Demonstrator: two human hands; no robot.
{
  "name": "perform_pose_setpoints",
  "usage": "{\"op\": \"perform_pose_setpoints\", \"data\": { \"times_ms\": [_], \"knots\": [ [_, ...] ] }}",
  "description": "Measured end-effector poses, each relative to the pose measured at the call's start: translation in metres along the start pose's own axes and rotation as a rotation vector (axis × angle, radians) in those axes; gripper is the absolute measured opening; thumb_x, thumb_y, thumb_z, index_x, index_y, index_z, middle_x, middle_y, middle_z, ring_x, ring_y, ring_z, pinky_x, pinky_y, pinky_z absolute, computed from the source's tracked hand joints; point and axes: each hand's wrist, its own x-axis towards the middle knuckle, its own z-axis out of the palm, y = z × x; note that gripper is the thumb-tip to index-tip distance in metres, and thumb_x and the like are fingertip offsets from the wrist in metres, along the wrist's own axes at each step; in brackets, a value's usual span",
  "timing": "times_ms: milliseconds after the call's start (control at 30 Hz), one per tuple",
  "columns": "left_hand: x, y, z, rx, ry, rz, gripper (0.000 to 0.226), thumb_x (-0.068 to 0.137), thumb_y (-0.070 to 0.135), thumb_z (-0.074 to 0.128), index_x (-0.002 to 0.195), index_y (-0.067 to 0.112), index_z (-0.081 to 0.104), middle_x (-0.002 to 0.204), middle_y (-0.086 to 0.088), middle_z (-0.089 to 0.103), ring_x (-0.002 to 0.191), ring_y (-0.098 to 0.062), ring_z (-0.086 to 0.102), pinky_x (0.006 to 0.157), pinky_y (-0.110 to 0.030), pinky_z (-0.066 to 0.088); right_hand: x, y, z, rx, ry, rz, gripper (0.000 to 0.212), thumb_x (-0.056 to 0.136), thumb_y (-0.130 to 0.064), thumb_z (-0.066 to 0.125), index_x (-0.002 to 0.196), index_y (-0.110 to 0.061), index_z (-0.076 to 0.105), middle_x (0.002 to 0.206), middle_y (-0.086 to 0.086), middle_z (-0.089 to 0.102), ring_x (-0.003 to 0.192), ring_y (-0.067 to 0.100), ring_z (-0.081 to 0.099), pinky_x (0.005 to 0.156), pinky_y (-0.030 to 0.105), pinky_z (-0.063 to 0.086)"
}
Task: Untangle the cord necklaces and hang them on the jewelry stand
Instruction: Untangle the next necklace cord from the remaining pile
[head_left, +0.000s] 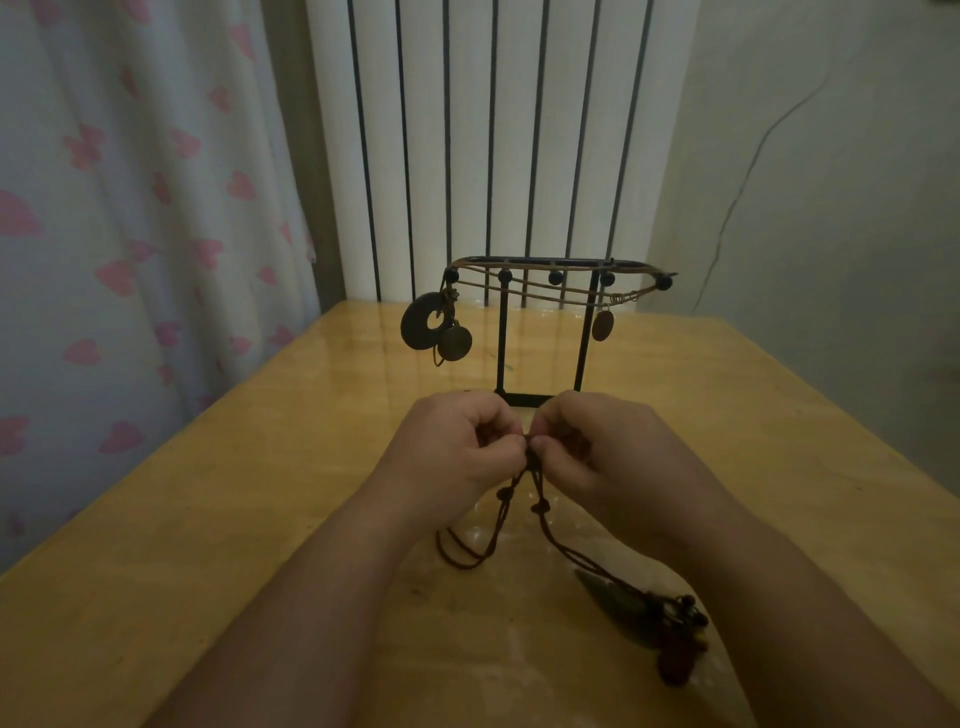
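A dark brown cord necklace (511, 525) with small knots hangs from between my two hands and trails onto the table. My left hand (457, 449) and my right hand (592, 447) meet fingertip to fingertip and pinch the cord's tangle above the table. The cord runs down right to a bunch of dark pendants and beads (660, 629) lying on the table. Behind my hands stands the black metal jewelry stand (501, 332). Tan cord necklaces (550, 296) drape along its top bar, with a dark ring pendant (423, 322), a round disc (455, 343) and an oval pendant (602, 325) hanging down.
The glossy wooden table (208, 519) ends against a white ribbed radiator (493, 130). A curtain with pink hearts (130, 208) hangs at the left, close to the table's edge. A plain wall with a thin cable (748, 171) is at the right.
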Motion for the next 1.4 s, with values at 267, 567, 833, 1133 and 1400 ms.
{"op": "perform_pose_setpoints", "data": {
  "times_ms": [267, 567, 833, 1133, 1400],
  "knots": [
    [0.0, -0.002, 0.001, -0.037, -0.031, -0.024, 0.019, 0.083, 0.015, 0.066, 0.069, 0.028, 0.065, 0.062, 0.011, 0.059, 0.058, 0.002, 0.052, 0.054, -0.012, 0.043, 0.002, -0.005, -0.002, -0.096, -0.053, 0.018, 0.011, 0.092, -0.03, 0.058, 0.088, -0.036, 0.049, 0.083, -0.014, 0.054, 0.075, 0.005, 0.053, 0.065, 0.018, 0.048],
    [0.001, -0.004, 0.0, -0.097, -0.002, -0.047, 0.015, 0.083, 0.016, 0.071, 0.074, 0.028, 0.068, 0.071, 0.005, 0.067, 0.065, -0.003, 0.059, 0.059, -0.014, 0.049, 0.002, -0.007, -0.002, -0.098, -0.076, 0.054, 0.017, 0.094, -0.031, 0.055, 0.085, -0.037, 0.042, 0.082, -0.012, 0.052, 0.071, 0.005, 0.051, 0.059, 0.016, 0.038],
    [0.002, -0.006, 0.0, -0.13, -0.121, -0.102, 0.016, 0.084, 0.016, 0.063, 0.072, 0.026, 0.062, 0.06, 0.014, 0.055, 0.055, 0.001, 0.046, 0.056, -0.023, 0.04, 0.002, -0.01, -0.002, -0.072, -0.125, 0.051, 0.017, 0.095, -0.027, 0.054, 0.084, -0.035, 0.043, 0.082, -0.011, 0.052, 0.071, 0.006, 0.05, 0.059, 0.016, 0.036],
    [0.001, -0.003, -0.002, -0.264, -0.196, -0.167, 0.022, 0.092, 0.012, 0.051, 0.073, 0.023, 0.056, 0.062, 0.007, 0.049, 0.056, -0.008, 0.043, 0.057, -0.031, 0.038, 0.0, -0.011, -0.002, -0.041, -0.079, 0.031, 0.01, 0.096, -0.03, 0.053, 0.091, -0.036, 0.047, 0.084, -0.013, 0.053, 0.074, 0.004, 0.053, 0.061, 0.015, 0.038],
    [0.0, -0.004, -0.001, -0.274, -0.219, -0.184, 0.02, 0.092, 0.014, 0.053, 0.075, 0.023, 0.059, 0.061, 0.007, 0.051, 0.056, -0.01, 0.043, 0.057, -0.032, 0.039, 0.001, -0.01, 0.001, -0.041, -0.068, 0.06, 0.014, 0.095, -0.029, 0.055, 0.086, -0.035, 0.046, 0.082, -0.01, 0.053, 0.072, 0.006, 0.052, 0.06, 0.017, 0.039]
  ]
}}
